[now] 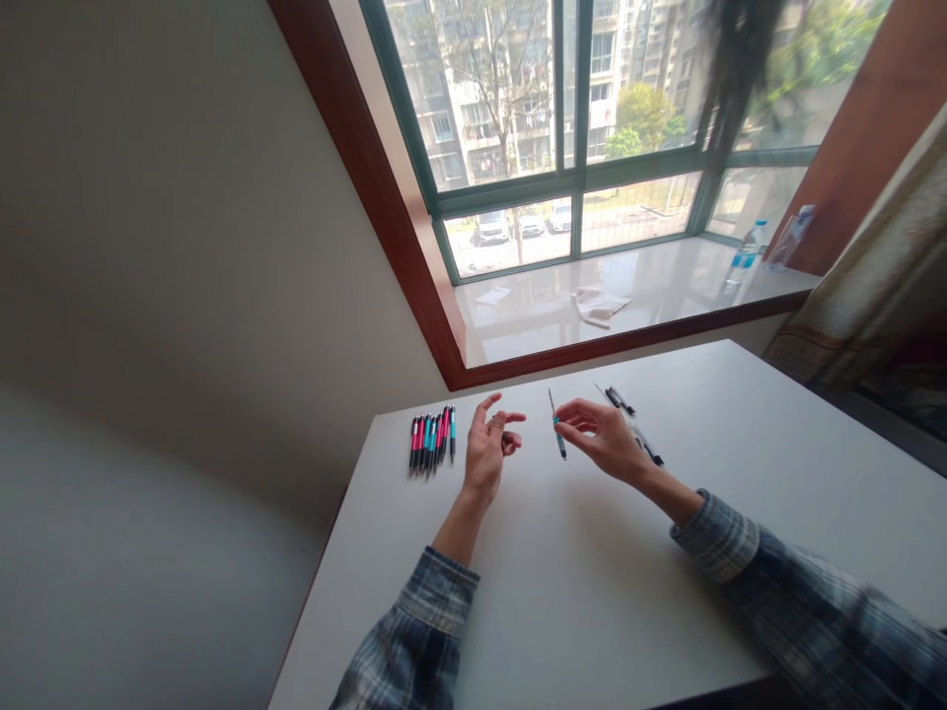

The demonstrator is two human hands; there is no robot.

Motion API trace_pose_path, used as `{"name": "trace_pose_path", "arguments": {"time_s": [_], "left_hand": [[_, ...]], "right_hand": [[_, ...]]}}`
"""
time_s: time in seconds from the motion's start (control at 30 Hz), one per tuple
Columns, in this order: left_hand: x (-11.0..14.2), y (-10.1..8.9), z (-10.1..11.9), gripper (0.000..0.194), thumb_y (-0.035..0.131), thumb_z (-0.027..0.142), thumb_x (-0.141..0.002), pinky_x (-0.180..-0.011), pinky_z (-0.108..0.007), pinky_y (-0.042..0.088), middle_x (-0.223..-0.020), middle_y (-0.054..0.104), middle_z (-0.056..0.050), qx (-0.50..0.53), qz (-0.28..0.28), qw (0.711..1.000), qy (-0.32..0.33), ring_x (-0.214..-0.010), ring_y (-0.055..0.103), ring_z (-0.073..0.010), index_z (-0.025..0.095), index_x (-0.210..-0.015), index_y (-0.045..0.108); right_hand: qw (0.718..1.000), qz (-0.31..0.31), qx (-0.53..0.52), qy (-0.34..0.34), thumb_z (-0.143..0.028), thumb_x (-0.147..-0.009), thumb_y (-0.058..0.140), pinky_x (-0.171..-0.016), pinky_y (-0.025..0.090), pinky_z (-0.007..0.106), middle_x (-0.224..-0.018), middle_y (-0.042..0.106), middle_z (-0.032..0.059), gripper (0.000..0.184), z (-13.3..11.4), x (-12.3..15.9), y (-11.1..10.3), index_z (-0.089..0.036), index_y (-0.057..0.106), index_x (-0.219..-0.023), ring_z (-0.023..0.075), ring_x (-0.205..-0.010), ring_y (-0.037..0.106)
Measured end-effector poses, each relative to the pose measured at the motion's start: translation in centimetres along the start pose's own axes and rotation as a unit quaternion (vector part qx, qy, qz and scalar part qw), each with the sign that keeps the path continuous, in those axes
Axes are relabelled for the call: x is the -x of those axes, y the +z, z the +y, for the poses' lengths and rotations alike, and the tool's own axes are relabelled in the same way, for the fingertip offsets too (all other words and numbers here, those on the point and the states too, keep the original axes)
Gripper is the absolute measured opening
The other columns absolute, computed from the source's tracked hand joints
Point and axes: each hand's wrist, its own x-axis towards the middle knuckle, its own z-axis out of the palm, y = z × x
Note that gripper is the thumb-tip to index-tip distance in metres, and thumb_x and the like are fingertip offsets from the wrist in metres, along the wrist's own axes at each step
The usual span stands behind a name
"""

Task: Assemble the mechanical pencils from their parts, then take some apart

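My right hand (603, 437) hovers over the white table (562, 552) and pinches a thin pen part with a teal section (557, 424), held nearly upright. My left hand (489, 444) is a little to its left, thumb and forefinger pressed together on something too small to make out, the other fingers raised. A row of several red and teal pens (432, 440) lies side by side on the table left of my left hand. Black pen parts (619, 399) lie behind my right hand, and another dark piece (651, 451) shows by my right wrist.
The table stands against a grey wall under a wide window. On the glossy sill (628, 296) lie a white cloth (598, 308), a paper and a water bottle (746, 253). A curtain (865, 286) hangs at the right.
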Motion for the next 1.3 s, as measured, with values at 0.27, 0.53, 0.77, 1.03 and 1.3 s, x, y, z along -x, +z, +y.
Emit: {"name": "trace_pose_path", "arguments": {"time_s": [0.27,0.53,0.77,1.03,1.3], "left_hand": [[-0.2,-0.1,0.5,0.018,0.063,0.028,-0.084,-0.056,-0.021,0.033,-0.072,0.057,0.003,0.102,0.042,0.993,-0.036,-0.059,0.046,-0.0089,0.021,-0.097,0.052],[0.3,0.8,0.8,0.021,0.067,0.020,-0.078,-0.068,-0.026,0.040,-0.094,0.074,-0.006,0.035,0.002,0.999,-0.031,-0.066,0.049,-0.0098,0.020,-0.091,0.051],[0.8,1.2,1.8,0.024,0.080,0.030,-0.077,-0.075,-0.029,0.045,-0.104,0.076,-0.011,0.004,-0.039,0.999,-0.002,-0.074,0.055,-0.0121,0.015,-0.094,0.071],[1.1,1.2,1.8,0.037,0.085,0.042,-0.075,-0.057,-0.024,0.039,-0.089,0.077,-0.009,0.000,-0.067,0.997,-0.038,-0.060,0.054,-0.0098,0.017,-0.090,0.061],[1.3,1.3,1.8,0.041,0.076,0.055,-0.080,-0.047,-0.023,0.024,-0.058,0.055,0.002,-0.085,-0.107,0.990,-0.029,-0.047,0.039,-0.0070,0.017,-0.079,0.062]], "right_hand": [[1.000,-0.013,0.019,-0.014,-0.034,-0.091,0.070,-0.077,0.062,0.035,-0.091,0.077,0.0039,0.016,-0.1,0.2,0.2,-0.022,0.074,-0.100,0.0199,-0.080,0.073],[1.000,-0.015,0.022,-0.015,-0.034,-0.091,0.070,-0.077,0.061,0.035,-0.090,0.077,0.0036,0.015,-0.1,0.3,0.2,-0.022,0.074,-0.100,0.0200,-0.080,0.073],[1.000,-0.022,0.007,-0.009,-0.035,-0.091,0.070,-0.079,0.061,0.035,-0.092,0.077,0.0048,0.017,-0.3,0.3,0.2,-0.021,0.074,-0.100,0.0205,-0.082,0.072],[0.997,-0.046,-0.054,0.010,-0.040,-0.090,0.071,-0.077,0.061,0.034,-0.089,0.076,0.0052,0.021,-0.4,0.4,0.7,-0.020,0.073,-0.098,0.0210,-0.082,0.072],[0.998,-0.047,-0.046,0.013,-0.043,-0.090,0.071,-0.078,0.060,0.033,-0.091,0.076,0.0053,0.025,-0.5,0.2,0.6,-0.020,0.073,-0.099,0.0205,-0.084,0.072]]}}
